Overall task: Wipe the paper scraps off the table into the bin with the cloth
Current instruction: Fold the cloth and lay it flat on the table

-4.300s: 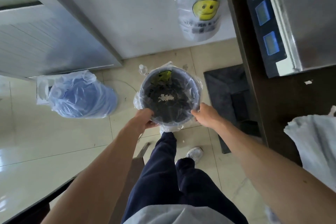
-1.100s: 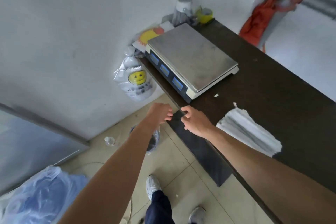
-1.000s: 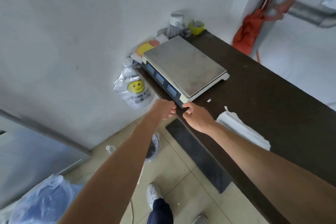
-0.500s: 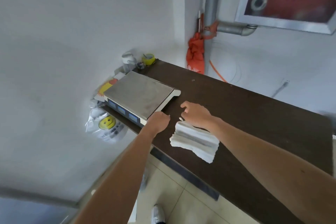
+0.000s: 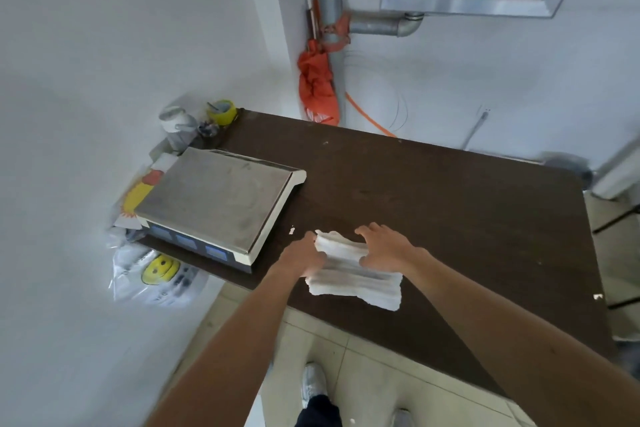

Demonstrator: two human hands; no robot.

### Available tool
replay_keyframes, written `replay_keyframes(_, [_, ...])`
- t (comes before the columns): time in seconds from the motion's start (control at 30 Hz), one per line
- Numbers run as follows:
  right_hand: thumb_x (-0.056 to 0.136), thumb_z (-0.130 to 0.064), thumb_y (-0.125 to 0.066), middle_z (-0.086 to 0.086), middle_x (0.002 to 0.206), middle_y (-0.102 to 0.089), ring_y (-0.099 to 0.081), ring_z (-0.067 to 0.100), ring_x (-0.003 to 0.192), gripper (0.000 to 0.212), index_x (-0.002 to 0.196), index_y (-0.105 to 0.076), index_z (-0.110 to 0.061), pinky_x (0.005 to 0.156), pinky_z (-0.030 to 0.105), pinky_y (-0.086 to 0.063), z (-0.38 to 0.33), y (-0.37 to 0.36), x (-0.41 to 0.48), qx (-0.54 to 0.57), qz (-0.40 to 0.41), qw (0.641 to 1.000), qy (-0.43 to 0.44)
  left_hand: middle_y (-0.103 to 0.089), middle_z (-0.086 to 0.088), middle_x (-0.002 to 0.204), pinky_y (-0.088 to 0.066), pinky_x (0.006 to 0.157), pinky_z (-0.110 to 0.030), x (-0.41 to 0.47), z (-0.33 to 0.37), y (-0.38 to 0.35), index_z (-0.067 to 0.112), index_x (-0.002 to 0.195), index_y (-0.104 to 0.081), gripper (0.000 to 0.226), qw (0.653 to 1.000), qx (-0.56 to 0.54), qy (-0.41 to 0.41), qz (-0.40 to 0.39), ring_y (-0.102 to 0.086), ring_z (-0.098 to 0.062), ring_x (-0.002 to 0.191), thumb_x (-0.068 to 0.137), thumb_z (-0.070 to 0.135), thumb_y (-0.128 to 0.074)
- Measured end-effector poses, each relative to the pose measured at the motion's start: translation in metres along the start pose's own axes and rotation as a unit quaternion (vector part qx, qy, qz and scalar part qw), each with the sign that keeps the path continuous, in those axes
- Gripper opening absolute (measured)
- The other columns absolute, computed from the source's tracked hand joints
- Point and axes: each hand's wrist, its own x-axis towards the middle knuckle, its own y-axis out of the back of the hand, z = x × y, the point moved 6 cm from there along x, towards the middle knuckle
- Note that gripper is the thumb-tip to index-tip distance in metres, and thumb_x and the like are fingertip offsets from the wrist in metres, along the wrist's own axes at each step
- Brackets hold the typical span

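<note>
At the front edge of the table (image 5: 450,201), left grip (image 5: 304,256) pinches the cloth (image 5: 353,281); right grip (image 5: 384,250) presses it, fingers spread.

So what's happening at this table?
A person has both hands on a white cloth lying on the dark table beside a scale: the left hand grips its end, the right hand is on top. A paper scrap lies between cloth and scale, not yet wiped. The bin is out of view.
</note>
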Motion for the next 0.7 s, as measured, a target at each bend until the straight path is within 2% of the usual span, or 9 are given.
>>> replay_keyframes(0.07, [0.086, -0.031, -0.067, 0.005, 0.15, -0.04, -0.042, 0.027, 0.134, 0.08, 0.154, -0.026, -0.024, 0.105, 0.042, -0.043, 0.006, -0.007, 0.004, 0.008, -0.022, 0.999, -0.026, -0.063, -0.008, 0.118, -0.052, 0.077, -0.038, 0.008, 0.0, -0.002, 0.024, 0.138, -0.038, 0.053, 0.999, 0.016, -0.009, -0.035, -0.063, -0.028, 0.101, 0.089, 0.043, -0.049])
replay_keyframes(0.17, [0.087, -0.038, -0.064, 0.007, 0.153, -0.037, -0.038, 0.029, 0.137, 0.087, 0.157, -0.016, -0.022, 0.109, 0.044, -0.038, 0.008, -0.014, 0.007, 0.02, -0.046, 0.998, -0.042, -0.069, -0.001, 0.09, -0.057, 0.067, -0.035, 0.022, 0.001, -0.011, 0.033, 0.113, -0.055, 0.034, 0.995, 0.025, -0.044, -0.089, -0.068, -0.022, 0.077, 0.083, 0.048, -0.051])
replay_keyframes(0.23, [0.087, -0.042, -0.062, 0.009, 0.154, -0.036, -0.037, 0.03, 0.139, 0.088, 0.158, -0.013, -0.019, 0.111, 0.044, -0.036, 0.008, -0.019, 0.009, 0.023, -0.052, 0.997, -0.059, -0.067, 0.002, 0.08, -0.056, 0.061, -0.034, 0.037, -0.002, -0.017, 0.04, 0.1, -0.061, 0.03, 0.992, -0.012, -0.059, -0.111, -0.064, -0.019, 0.069, 0.074, 0.053, -0.055])
replay_keyframes(0.33, [0.089, -0.043, -0.061, 0.01, 0.152, -0.039, -0.04, 0.03, 0.136, 0.083, 0.156, -0.018, -0.017, 0.111, 0.044, -0.037, 0.01, -0.026, 0.015, 0.03, -0.038, 0.995, -0.091, -0.07, 0.008, 0.094, -0.059, 0.066, -0.034, 0.069, -0.008, -0.025, 0.042, 0.105, -0.061, 0.044, 0.991, -0.022, -0.078, -0.104, -0.068, -0.018, 0.085, 0.065, 0.06, -0.06])
replay_keyframes(0.43, [0.09, -0.04, -0.064, 0.01, 0.145, -0.045, -0.046, 0.029, 0.131, 0.074, 0.15, -0.03, -0.014, 0.107, 0.043, -0.041, 0.015, -0.036, 0.015, 0.031, -0.036, 0.991, -0.127, -0.071, 0.011, 0.096, -0.059, 0.079, -0.04, 0.082, -0.006, -0.028, 0.042, 0.102, -0.065, 0.037, 0.987, -0.052, -0.099, -0.113, -0.069, -0.017, 0.091, 0.068, 0.055, -0.061])
replay_keyframes(0.57, [0.087, -0.036, -0.063, 0.009, 0.137, -0.048, -0.048, 0.03, 0.127, 0.062, 0.141, -0.04, -0.014, 0.106, 0.043, -0.04, 0.019, -0.049, 0.017, 0.024, 0.001, 0.989, -0.143, -0.071, 0.006, 0.098, -0.062, 0.074, -0.035, 0.082, 0.001, -0.026, 0.033, 0.103, -0.069, 0.033, 0.984, -0.092, -0.056, -0.144, -0.068, -0.015, 0.09, 0.075, 0.049, -0.063])
replay_keyframes(0.7, [0.084, -0.033, -0.063, 0.007, 0.133, -0.046, -0.048, 0.028, 0.123, 0.059, 0.136, -0.043, -0.014, 0.104, 0.041, -0.04, 0.02, -0.054, 0.021, 0.006, 0.029, 0.989, -0.146, -0.073, 0.001, 0.1, -0.061, 0.082, -0.041, 0.088, -0.001, -0.028, 0.026, 0.105, -0.071, 0.034, 0.978, -0.135, -0.026, -0.154, -0.069, -0.018, 0.093, 0.073, 0.038, -0.068])
